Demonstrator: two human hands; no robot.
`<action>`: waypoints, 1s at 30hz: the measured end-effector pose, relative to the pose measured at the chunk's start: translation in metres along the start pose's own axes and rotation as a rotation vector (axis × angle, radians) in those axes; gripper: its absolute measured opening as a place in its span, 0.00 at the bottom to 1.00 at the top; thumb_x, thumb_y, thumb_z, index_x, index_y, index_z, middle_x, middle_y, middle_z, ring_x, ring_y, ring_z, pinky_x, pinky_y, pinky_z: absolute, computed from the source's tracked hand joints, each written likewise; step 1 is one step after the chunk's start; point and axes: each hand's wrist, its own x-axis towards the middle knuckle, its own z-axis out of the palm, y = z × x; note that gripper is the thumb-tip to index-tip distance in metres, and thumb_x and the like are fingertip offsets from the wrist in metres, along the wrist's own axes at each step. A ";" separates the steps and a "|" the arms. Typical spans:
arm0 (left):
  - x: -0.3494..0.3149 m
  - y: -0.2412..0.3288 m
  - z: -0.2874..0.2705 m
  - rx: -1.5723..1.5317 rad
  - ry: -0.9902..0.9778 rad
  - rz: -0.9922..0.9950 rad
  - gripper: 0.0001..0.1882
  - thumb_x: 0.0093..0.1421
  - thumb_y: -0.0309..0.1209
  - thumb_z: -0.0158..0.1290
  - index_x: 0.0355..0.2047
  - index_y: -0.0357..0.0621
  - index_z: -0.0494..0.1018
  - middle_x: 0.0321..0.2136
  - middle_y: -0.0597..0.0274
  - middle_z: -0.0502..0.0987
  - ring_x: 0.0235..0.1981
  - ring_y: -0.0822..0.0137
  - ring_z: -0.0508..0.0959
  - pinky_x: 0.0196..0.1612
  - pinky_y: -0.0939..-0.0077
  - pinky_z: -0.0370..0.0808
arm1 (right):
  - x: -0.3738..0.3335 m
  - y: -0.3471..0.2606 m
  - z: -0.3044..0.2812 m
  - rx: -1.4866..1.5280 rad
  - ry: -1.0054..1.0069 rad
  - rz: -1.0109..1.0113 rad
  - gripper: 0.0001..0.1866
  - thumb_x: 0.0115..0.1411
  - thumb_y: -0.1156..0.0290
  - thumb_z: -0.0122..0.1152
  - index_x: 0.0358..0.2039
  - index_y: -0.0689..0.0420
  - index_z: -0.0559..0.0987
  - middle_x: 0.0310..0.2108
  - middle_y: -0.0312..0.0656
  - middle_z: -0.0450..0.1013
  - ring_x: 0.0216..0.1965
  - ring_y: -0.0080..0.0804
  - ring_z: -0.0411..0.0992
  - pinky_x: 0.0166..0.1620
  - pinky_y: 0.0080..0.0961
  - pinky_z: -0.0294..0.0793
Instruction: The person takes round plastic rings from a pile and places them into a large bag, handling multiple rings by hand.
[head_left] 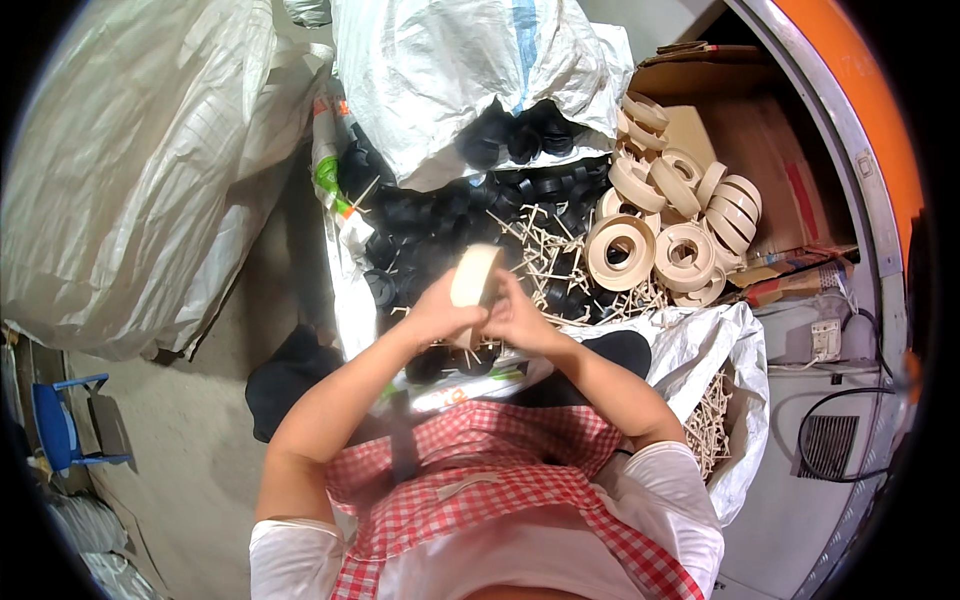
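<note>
A cream plastic ring (pixel 476 272) is held on edge in front of me, over a pile of black parts. My left hand (pixel 445 312) grips its left side, with the thumb across the near part. On the right side, the curled fingers of my right hand (pixel 517 318) close on the same ring. Its inner side looks dark and is partly hidden by the hands. Black round plastic parts (pixel 430 225) lie in a heap beneath and beyond. Thin cream plastic sprues (pixel 545 250) are scattered over them, just right of my hands.
Similar cream rings (pixel 620 252) are piled at the right by a cardboard box (pixel 790 190). A white sack (pixel 430 90) spills black parts at the back. Another sack (pixel 735 400) holds sprues at lower right. A large white sack (pixel 130 180) and a blue stool (pixel 55 425) stand left.
</note>
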 end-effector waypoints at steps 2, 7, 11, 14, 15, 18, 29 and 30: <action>0.001 0.002 0.001 0.024 0.031 -0.002 0.32 0.45 0.33 0.56 0.52 0.38 0.63 0.42 0.58 0.73 0.41 0.68 0.74 0.44 0.75 0.71 | 0.006 0.021 -0.007 0.786 -0.106 0.468 0.50 0.54 0.63 0.64 0.64 0.60 0.37 0.52 0.54 0.62 0.43 0.38 0.72 0.40 0.29 0.76; 0.002 -0.006 -0.001 0.068 0.027 0.011 0.35 0.47 0.31 0.59 0.55 0.40 0.59 0.42 0.60 0.71 0.39 0.71 0.73 0.39 0.77 0.74 | 0.005 0.027 0.002 0.423 0.097 0.185 0.51 0.56 0.60 0.62 0.64 0.58 0.33 0.48 0.56 0.66 0.40 0.36 0.74 0.38 0.28 0.77; 0.003 -0.013 0.000 0.115 0.115 -0.040 0.35 0.45 0.34 0.58 0.54 0.38 0.61 0.44 0.57 0.72 0.44 0.68 0.73 0.46 0.74 0.71 | 0.002 0.026 -0.006 1.020 -0.280 0.484 0.54 0.55 0.58 0.63 0.65 0.53 0.31 0.53 0.59 0.62 0.45 0.39 0.71 0.42 0.30 0.75; 0.000 -0.007 -0.001 0.174 0.121 -0.016 0.35 0.46 0.33 0.58 0.55 0.38 0.61 0.46 0.55 0.72 0.44 0.68 0.73 0.45 0.74 0.72 | 0.001 -0.008 0.003 0.388 0.078 0.044 0.51 0.52 0.63 0.67 0.64 0.55 0.40 0.54 0.53 0.59 0.49 0.41 0.68 0.43 0.28 0.75; 0.000 -0.008 0.000 0.142 0.075 0.013 0.34 0.47 0.33 0.58 0.54 0.38 0.62 0.44 0.57 0.72 0.42 0.69 0.74 0.43 0.75 0.73 | -0.002 0.004 0.007 0.386 0.083 0.046 0.51 0.52 0.63 0.67 0.64 0.55 0.40 0.54 0.53 0.59 0.49 0.41 0.68 0.43 0.28 0.75; 0.007 -0.024 -0.014 0.017 0.089 -0.147 0.29 0.50 0.31 0.58 0.52 0.38 0.64 0.41 0.59 0.74 0.38 0.70 0.76 0.40 0.74 0.76 | 0.002 0.009 0.011 -0.405 0.069 -0.399 0.32 0.43 0.76 0.64 0.51 0.59 0.66 0.55 0.53 0.57 0.56 0.50 0.59 0.55 0.41 0.64; 0.001 -0.013 0.000 0.150 0.049 0.093 0.38 0.47 0.29 0.60 0.58 0.40 0.56 0.41 0.62 0.72 0.39 0.72 0.73 0.41 0.77 0.73 | 0.007 0.020 -0.011 1.131 -0.167 0.566 0.37 0.61 0.65 0.55 0.61 0.62 0.44 0.43 0.49 0.69 0.37 0.35 0.74 0.39 0.26 0.78; -0.002 -0.005 0.004 0.078 0.051 0.020 0.38 0.47 0.29 0.60 0.58 0.40 0.57 0.41 0.62 0.72 0.39 0.72 0.73 0.41 0.77 0.72 | 0.003 0.020 -0.007 0.872 -0.080 0.473 0.38 0.61 0.65 0.55 0.62 0.59 0.44 0.44 0.50 0.68 0.38 0.35 0.74 0.38 0.27 0.78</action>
